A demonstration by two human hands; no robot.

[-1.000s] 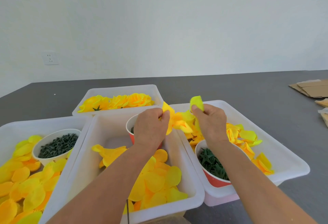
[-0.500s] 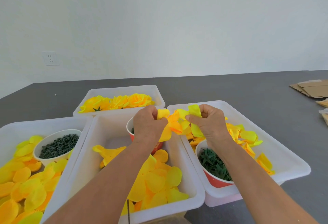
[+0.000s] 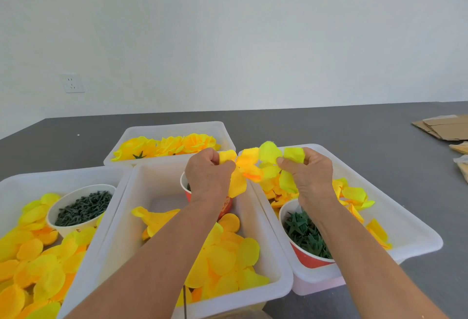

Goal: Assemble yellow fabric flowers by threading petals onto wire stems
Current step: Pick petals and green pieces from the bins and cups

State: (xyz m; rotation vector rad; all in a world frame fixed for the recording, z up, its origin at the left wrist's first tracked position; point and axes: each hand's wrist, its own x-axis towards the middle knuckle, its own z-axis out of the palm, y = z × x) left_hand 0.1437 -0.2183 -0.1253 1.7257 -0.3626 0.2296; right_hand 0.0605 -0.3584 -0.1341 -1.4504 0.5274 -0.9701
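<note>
Both hands are working raised above the bins, probably so the hanging petals stay free of the loose stock below and the join sits in plain view. The left hand (image 3: 209,175) is curling its fingers and thumb round the left end of the flower (image 3: 249,167), a part-built cluster of yellow and orange petals; one petal is poking up past its knuckles and another is drooping below its thumb. This hand is likely steadying the stem, though no wire is showing, so I cannot tell where it runs. The right hand (image 3: 310,174) is pinching a pale yellow-green petal (image 3: 293,154) between thumb and forefinger, with more petal drooping under the thumb, apparently bringing it to the cluster. The flower is spanning the gap between the two hands, touching both sets of fingertips, over the rims where the middle bin (image 3: 121,217) and right bin (image 3: 405,220) are meeting. Supplies are sitting within easy reach: loose petals, a cup of green stars (image 3: 307,237) under the right wrist, and finished flowers in the far bin (image 3: 174,126).
</note>
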